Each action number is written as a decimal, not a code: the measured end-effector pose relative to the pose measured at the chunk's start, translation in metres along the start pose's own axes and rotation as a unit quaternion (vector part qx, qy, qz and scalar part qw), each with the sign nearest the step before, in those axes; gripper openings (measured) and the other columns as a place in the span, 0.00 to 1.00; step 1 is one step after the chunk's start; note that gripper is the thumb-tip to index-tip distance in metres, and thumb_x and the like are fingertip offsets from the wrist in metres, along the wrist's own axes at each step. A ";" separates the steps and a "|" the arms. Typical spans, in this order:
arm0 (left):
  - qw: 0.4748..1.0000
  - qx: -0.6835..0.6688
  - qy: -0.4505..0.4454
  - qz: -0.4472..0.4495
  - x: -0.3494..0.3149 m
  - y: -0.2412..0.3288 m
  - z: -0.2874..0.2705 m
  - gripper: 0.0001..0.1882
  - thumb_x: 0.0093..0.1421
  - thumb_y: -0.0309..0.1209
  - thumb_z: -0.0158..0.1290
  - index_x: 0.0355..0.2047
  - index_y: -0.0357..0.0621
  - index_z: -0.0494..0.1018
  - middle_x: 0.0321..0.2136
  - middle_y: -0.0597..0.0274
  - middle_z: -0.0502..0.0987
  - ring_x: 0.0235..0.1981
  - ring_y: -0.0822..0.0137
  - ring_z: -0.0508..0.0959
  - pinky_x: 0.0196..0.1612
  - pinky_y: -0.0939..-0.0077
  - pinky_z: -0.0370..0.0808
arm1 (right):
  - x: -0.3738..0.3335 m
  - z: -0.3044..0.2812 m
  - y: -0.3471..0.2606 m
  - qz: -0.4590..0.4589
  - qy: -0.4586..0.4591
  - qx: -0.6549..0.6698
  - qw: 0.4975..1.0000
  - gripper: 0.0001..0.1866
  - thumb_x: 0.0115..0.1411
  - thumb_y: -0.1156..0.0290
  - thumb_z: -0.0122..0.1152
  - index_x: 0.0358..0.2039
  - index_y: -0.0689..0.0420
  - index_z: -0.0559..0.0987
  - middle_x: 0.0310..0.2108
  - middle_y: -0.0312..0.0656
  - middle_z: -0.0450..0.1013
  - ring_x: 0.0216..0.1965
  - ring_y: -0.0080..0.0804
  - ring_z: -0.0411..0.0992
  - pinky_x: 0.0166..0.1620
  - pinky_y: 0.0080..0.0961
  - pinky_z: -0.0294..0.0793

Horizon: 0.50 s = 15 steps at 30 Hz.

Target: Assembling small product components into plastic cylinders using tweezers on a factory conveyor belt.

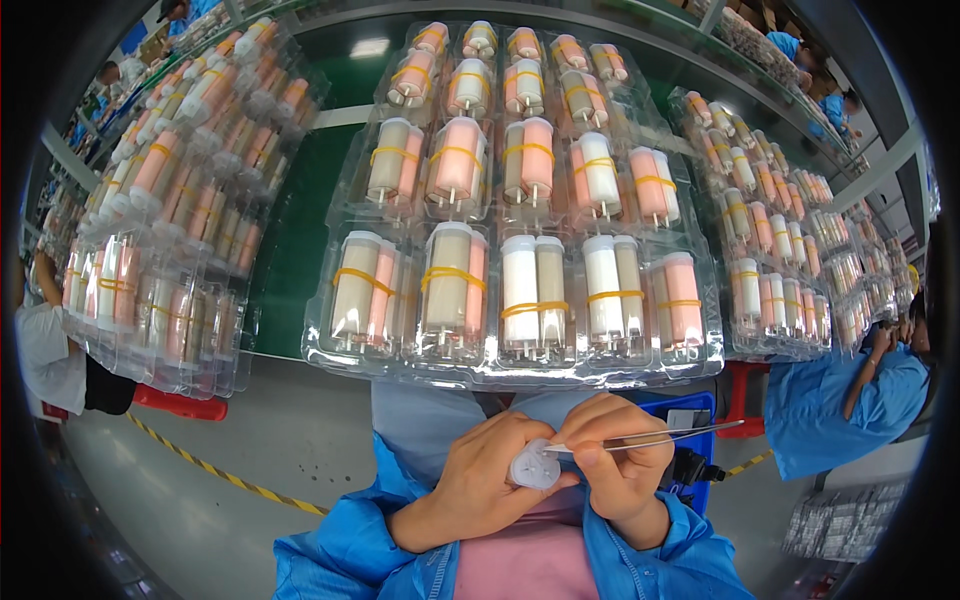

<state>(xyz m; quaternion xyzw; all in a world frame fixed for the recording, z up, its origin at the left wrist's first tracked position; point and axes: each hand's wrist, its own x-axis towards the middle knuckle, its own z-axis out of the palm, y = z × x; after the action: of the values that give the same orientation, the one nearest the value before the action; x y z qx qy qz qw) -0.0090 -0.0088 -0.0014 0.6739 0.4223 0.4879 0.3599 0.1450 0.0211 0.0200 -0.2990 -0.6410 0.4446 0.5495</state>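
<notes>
Close to my body, my left hand (478, 478) grips a small whitish, translucent round plastic piece (535, 468) with its face turned up. Small details show on that face, too fine to make out. My right hand (625, 462) pinches a pair of metal tweezers (690, 431). Their pale tips reach the upper edge of the round piece, and whether they touch it I cannot tell. The tweezers' rear end sticks out to the right. Any part of the round piece below its face is hidden by my left fingers.
A clear plastic tray (490, 375) ahead holds several rubber-banded bundles of pink, white and grey-beige cylinders (535, 290). More stacked trays stand left (170, 350) and right (780, 345) on the green table (285, 290). A blue bin (700, 405) sits right; a co-worker in blue (835, 400) is farther right.
</notes>
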 end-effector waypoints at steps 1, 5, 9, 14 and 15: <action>1.000 -0.004 0.001 -0.014 0.000 0.002 0.000 0.21 0.44 0.33 0.68 0.35 0.39 0.70 0.25 0.56 0.73 0.24 0.59 0.74 0.26 0.69 0.70 | 0.001 0.000 0.000 -0.004 -0.005 -0.005 1.000 0.03 0.51 0.81 0.61 0.28 0.65 0.76 0.27 0.48 0.76 0.27 0.34 0.75 0.30 0.24 0.74; 1.000 -0.006 -0.001 -0.029 0.000 0.004 -0.001 0.20 0.45 0.35 0.67 0.35 0.40 0.71 0.26 0.57 0.73 0.25 0.57 0.74 0.27 0.68 0.71 | 0.002 -0.001 0.000 -0.007 -0.013 -0.008 1.000 0.04 0.51 0.81 0.61 0.28 0.64 0.76 0.26 0.48 0.76 0.26 0.34 0.75 0.30 0.25 0.73; 1.000 0.008 -0.007 -0.024 0.000 0.004 -0.001 0.19 0.46 0.33 0.66 0.34 0.39 0.70 0.26 0.56 0.73 0.25 0.55 0.74 0.27 0.67 0.70 | 0.003 0.000 -0.001 -0.016 -0.014 -0.021 1.000 0.04 0.50 0.80 0.62 0.28 0.63 0.77 0.26 0.46 0.76 0.26 0.35 0.75 0.30 0.25 0.73; 0.999 0.034 -0.016 0.015 0.003 0.000 -0.004 0.22 0.42 0.28 0.67 0.35 0.37 0.69 0.26 0.52 0.73 0.24 0.55 0.74 0.26 0.68 0.71 | 0.009 0.000 -0.007 -0.045 -0.046 -0.094 0.993 0.05 0.48 0.80 0.64 0.26 0.62 0.77 0.25 0.45 0.75 0.25 0.38 0.74 0.29 0.26 0.73; 0.999 0.035 -0.019 0.012 0.003 0.000 -0.005 0.22 0.42 0.28 0.67 0.35 0.37 0.69 0.26 0.52 0.73 0.25 0.55 0.75 0.27 0.68 0.71 | 0.009 -0.001 -0.008 -0.048 -0.054 -0.100 0.992 0.05 0.47 0.80 0.64 0.26 0.62 0.77 0.25 0.45 0.75 0.25 0.39 0.73 0.29 0.26 0.73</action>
<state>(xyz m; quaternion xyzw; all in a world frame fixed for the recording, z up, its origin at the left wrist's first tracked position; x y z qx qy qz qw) -0.0127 -0.0058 0.0013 0.7000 0.4242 0.4642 0.3384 0.1445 0.0261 0.0310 -0.2971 -0.7242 0.3674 0.5022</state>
